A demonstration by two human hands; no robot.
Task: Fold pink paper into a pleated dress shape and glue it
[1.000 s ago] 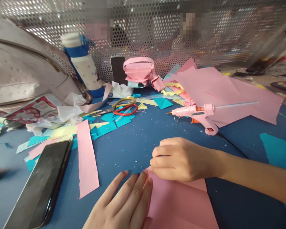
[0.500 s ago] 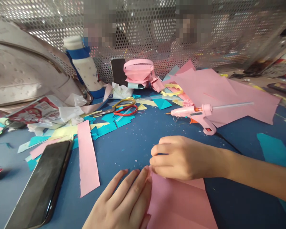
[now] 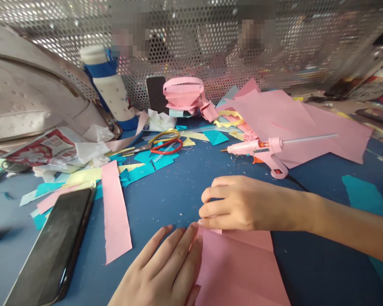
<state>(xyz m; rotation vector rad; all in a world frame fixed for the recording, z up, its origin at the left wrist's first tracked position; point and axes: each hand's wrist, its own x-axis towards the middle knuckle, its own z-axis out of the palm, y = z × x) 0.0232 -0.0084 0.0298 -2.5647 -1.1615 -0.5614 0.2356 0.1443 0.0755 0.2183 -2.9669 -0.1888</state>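
Note:
A sheet of pink paper (image 3: 239, 267) lies on the blue table at the near edge, with a crease across its upper part. Along its left edge rests my left hand (image 3: 166, 267), fingers stretched out and pressing near the top left corner. My right hand (image 3: 232, 204) is closed at the paper's top edge, its fingers curled and its fingertips at that same corner. The fingertips of both hands almost meet there. Under my right hand, part of the top edge is hidden.
A pink glue gun (image 3: 264, 148) lies beyond my right hand, near large pink sheets (image 3: 293, 119). Left of my hands are a pink strip (image 3: 116, 212) and a phone (image 3: 54, 250). Scissors (image 3: 166, 142), paper scraps, a bottle (image 3: 110, 89) and a bag (image 3: 28, 89) stand farther back.
My right hand has shifted slightly up along the paper's top edge, baring a little more of it. My left hand stays almost in place. The view has moved slightly.

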